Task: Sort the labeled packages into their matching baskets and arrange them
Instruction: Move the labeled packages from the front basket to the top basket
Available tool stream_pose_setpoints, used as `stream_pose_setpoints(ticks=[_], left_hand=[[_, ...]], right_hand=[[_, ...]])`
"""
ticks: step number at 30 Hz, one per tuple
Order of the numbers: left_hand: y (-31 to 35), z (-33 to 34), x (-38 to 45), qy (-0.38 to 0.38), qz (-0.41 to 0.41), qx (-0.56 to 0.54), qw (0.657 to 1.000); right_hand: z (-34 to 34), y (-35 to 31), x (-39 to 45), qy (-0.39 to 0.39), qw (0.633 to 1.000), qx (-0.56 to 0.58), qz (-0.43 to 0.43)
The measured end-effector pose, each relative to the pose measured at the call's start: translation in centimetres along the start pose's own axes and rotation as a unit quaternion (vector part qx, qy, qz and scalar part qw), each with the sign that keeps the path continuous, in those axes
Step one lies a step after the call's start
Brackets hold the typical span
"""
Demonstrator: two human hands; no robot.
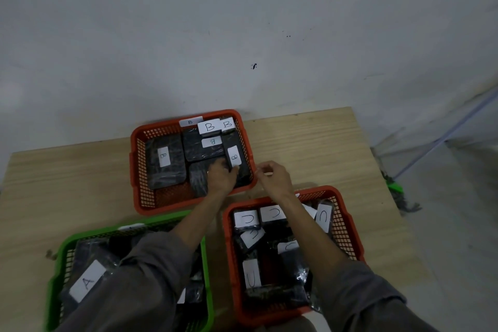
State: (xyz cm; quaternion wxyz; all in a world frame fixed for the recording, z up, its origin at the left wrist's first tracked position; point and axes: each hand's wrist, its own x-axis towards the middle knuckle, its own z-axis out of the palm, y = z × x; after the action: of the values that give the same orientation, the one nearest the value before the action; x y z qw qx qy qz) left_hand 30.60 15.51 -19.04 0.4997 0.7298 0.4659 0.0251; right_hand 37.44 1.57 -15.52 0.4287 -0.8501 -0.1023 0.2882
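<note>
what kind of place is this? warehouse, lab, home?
Probably a makeshift sorting station in a bare room, not a proper warehouse: plain wooden table against a scuffed white wall, with plastic baskets of hand-lettered black packages.

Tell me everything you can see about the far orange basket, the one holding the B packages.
The far orange basket is a rectangular tray of what looks like plastic, with lattice walls and a thick rim. It sits flat on the wooden table, close to the wall. Inside lie dark wrapped packages with white labels marked B; a white B tag is at its far rim. The left hand reaches inside onto a package; the right hand hovers beside its right rim.
</note>
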Motion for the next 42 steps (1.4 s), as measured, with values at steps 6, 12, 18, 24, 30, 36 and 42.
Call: stream_pose_setpoints(ticks=[6, 12, 18, 24, 30, 36, 42], left_hand=[[0.0, 0.0, -3.7, 0.019, 0.175, 0.079, 0.981], [-3.6, 1.5, -10.2, -0.142, 0.222, 0.069, 0.962], [-8.2, 2.8, -14.6, -0.214, 0.246, 0.233, 0.916], [-9.4, 3.0, -16.3, -0.237, 0.259, 0.359, 0.865], [-8.2, 3.0, -17.1, -0.282, 0.238, 0.361, 0.856], [-7.6, 3.2, -18.6, -0.436, 0.134, 0.391, 0.799], [-7.8, 3.8, -18.9, -0.391, 0.124, 0.374, 0.831]], right_hand=[[-2.8, 1.9, -2.0, -0.012, 0.999, 0.040, -0.003], [-7.1, 6.7, -5.5, 0.010, 1.000, 0.024, 0.015], [-8.2, 11.5, -9.1, -0.032, 0.997, -0.077, 0.005], [-6.7, 13.6, -12.0, -0.149, 0.967, -0.200, -0.047], [-5.5, 13.6, -13.4, -0.178, 0.917, -0.323, -0.151], [-4.2, 12.1, -14.5, -0.341, 0.866, -0.342, -0.128], [-4.0, 11.8, -14.2, -0.394, 0.843, -0.354, -0.088]])
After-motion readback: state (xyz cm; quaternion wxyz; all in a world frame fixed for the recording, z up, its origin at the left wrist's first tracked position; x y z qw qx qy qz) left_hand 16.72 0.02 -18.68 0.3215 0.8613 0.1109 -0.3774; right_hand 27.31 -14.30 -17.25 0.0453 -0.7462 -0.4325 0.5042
